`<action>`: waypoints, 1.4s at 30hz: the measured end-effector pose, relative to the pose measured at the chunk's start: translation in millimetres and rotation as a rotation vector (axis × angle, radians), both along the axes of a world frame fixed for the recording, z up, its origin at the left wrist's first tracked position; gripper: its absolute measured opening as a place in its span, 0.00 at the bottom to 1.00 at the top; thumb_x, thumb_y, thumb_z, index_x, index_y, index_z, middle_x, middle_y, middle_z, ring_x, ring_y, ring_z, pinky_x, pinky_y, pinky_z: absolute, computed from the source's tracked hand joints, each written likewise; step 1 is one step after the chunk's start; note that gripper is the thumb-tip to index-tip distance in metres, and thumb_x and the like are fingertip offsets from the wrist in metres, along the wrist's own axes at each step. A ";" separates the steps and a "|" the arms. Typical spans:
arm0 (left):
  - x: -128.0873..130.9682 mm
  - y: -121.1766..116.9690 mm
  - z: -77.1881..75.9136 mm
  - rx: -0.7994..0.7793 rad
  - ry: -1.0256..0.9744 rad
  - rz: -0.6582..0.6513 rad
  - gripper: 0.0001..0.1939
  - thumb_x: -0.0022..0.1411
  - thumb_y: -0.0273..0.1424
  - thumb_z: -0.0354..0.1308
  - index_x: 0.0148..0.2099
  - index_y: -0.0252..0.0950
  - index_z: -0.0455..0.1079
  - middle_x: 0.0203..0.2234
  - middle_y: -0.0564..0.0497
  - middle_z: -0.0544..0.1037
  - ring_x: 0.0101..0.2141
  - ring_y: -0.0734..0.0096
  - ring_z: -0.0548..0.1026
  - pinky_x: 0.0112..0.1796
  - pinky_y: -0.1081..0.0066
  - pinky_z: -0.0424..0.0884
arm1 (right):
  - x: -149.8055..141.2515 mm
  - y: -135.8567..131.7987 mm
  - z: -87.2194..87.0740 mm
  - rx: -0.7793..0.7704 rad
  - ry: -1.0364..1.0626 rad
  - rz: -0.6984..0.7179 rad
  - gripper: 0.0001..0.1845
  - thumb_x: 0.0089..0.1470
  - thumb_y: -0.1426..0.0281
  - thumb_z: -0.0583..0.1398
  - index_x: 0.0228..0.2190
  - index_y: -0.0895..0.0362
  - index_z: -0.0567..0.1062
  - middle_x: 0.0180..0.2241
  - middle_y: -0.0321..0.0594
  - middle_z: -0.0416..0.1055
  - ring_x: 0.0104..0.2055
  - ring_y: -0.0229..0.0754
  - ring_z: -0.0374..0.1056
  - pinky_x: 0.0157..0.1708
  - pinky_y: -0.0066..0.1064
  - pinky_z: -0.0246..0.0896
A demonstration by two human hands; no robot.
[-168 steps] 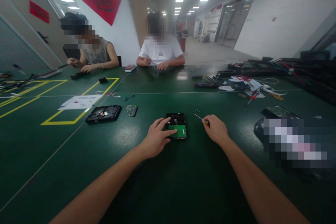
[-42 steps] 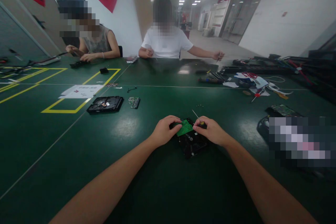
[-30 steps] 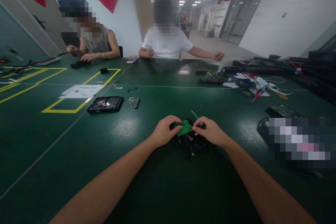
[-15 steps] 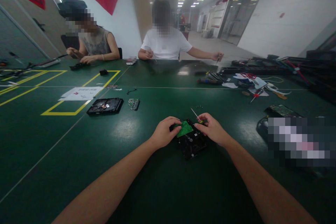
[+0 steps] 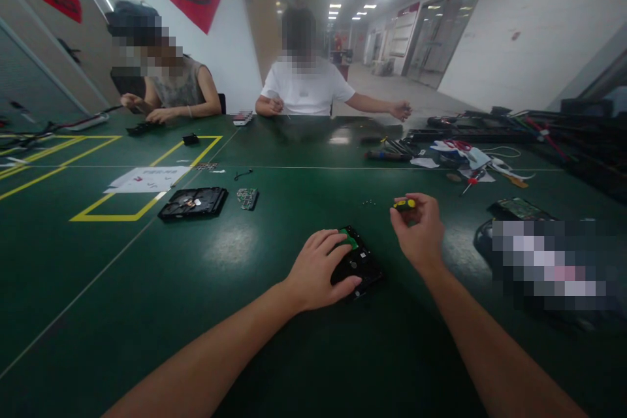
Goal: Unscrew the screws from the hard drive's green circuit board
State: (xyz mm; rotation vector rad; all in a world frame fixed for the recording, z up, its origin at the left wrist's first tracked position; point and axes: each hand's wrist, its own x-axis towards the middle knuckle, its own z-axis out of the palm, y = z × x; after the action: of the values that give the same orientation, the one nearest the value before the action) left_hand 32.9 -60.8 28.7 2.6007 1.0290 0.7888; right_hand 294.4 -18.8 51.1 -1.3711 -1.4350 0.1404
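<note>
My left hand (image 5: 317,271) lies over the left part of a black hard drive (image 5: 367,268), its thumb near the close edge and its fingers across the far part, holding it against the table. A green circuit board (image 5: 351,240) on the drive shows between my fingers. To the right, raised above the table, my right hand (image 5: 421,232) is closed on a small screwdriver (image 5: 404,205) with a yellow and black handle. Its shaft cannot be made out. Several tiny screws (image 5: 369,202) lie on the table just left of the screwdriver.
Another opened drive casing (image 5: 193,203) and a small circuit board (image 5: 247,198) lie to the left, near papers (image 5: 148,179). Tools and cables (image 5: 473,160) crowd the right. A dark, partly blurred object (image 5: 548,268) stands near my right arm. Two people sit across the table.
My right hand has moved right, away from the drive, with the screwdriver turned so its shaft no longer shows. My left hand has spread further over the drive, covering more of it.
</note>
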 end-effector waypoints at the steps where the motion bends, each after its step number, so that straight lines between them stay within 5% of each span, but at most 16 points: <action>1: 0.9 -3.4 0.7 -0.006 0.008 -0.009 0.35 0.65 0.53 0.62 0.66 0.40 0.67 0.63 0.39 0.69 0.66 0.40 0.62 0.65 0.40 0.57 | 2.0 -1.1 3.5 0.032 -0.035 -0.028 0.25 0.59 0.61 0.64 0.55 0.51 0.65 0.47 0.45 0.77 0.35 0.45 0.74 0.41 0.43 0.73; 9: 1.2 -4.9 -3.3 -0.006 0.060 0.036 0.51 0.54 0.64 0.63 0.70 0.40 0.62 0.70 0.37 0.57 0.69 0.30 0.52 0.67 0.34 0.50 | -1.3 -6.1 4.5 0.036 -0.246 0.011 0.30 0.64 0.59 0.60 0.64 0.48 0.62 0.47 0.45 0.75 0.35 0.48 0.73 0.43 0.47 0.74; 15: 1.5 -4.2 -9.1 -0.014 0.089 0.080 0.50 0.56 0.64 0.61 0.70 0.38 0.63 0.69 0.34 0.60 0.68 0.29 0.55 0.64 0.34 0.56 | -7.1 -5.2 0.2 -0.017 -0.293 0.072 0.30 0.62 0.60 0.62 0.63 0.49 0.64 0.53 0.49 0.73 0.41 0.50 0.75 0.45 0.49 0.75; 26: 1.8 2.6 -13.9 0.012 0.106 0.065 0.49 0.59 0.64 0.58 0.71 0.37 0.61 0.69 0.34 0.60 0.69 0.31 0.55 0.65 0.36 0.54 | -29.2 -25.2 8.5 0.080 -0.024 0.273 0.33 0.61 0.65 0.65 0.64 0.46 0.61 0.52 0.44 0.76 0.46 0.48 0.80 0.49 0.44 0.79; 42: 1.1 1.7 -11.2 -0.009 0.121 0.049 0.46 0.61 0.63 0.59 0.71 0.43 0.62 0.70 0.37 0.57 0.69 0.31 0.53 0.65 0.35 0.53 | -31.2 -25.6 0.4 0.070 -0.089 0.244 0.30 0.61 0.66 0.65 0.62 0.47 0.65 0.56 0.46 0.75 0.46 0.50 0.79 0.48 0.46 0.80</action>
State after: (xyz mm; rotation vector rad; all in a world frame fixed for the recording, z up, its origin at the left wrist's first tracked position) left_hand 34.0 -59.1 17.4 2.6529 1.1306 0.6433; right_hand 263.2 -44.5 51.5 -1.1541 -1.6643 0.1871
